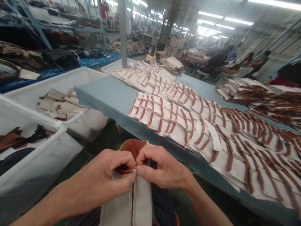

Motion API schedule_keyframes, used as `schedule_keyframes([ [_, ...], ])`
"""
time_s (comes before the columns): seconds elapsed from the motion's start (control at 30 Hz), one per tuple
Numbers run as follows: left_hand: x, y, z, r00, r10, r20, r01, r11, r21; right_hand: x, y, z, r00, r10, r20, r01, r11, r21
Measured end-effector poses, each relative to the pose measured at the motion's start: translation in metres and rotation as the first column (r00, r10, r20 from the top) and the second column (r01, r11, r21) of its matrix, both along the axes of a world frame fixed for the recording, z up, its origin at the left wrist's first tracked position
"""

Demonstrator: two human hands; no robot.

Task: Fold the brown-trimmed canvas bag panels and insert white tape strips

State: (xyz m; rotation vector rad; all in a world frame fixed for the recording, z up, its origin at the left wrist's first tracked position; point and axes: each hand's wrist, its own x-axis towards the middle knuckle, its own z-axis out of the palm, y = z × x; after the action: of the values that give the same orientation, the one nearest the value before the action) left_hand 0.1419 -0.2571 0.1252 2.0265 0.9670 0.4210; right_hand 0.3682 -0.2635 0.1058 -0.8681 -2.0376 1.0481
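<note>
Cream pouch (144, 197): btwn our two hands, low ctr of view, on our side of the table edge; brown lining (134, 145) shows at its open mouth.
Long axis: runs away from us, mouth at far end, body twd us; our hands come in across it, one per side.
L hand (108, 172): thumb & bent index pinched tog. on the mouth's near edge, L of the ctr line.
R hand (162, 169): same pinch, just R of it, fingertips v. close to L's; neither hand clearly nearer.
Ctr line (132, 204): dark strip from our fingertips down the pouch; zip or seam, can't tell.
Blue-grey table (101, 91): beyond & R of us, w/ rows of brown-edged cream pcs (154, 114).
</note>
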Motion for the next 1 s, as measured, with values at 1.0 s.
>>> schedule_keyframes([
  [1.0, -0.033, 0.008, -0.001, 0.999, -0.032, 0.042, 0.042, 0.966, -0.253, -0.032, -0.006, -0.002, 0.998, -0.068, 0.010, 0.067, 0.993, 0.093],
])
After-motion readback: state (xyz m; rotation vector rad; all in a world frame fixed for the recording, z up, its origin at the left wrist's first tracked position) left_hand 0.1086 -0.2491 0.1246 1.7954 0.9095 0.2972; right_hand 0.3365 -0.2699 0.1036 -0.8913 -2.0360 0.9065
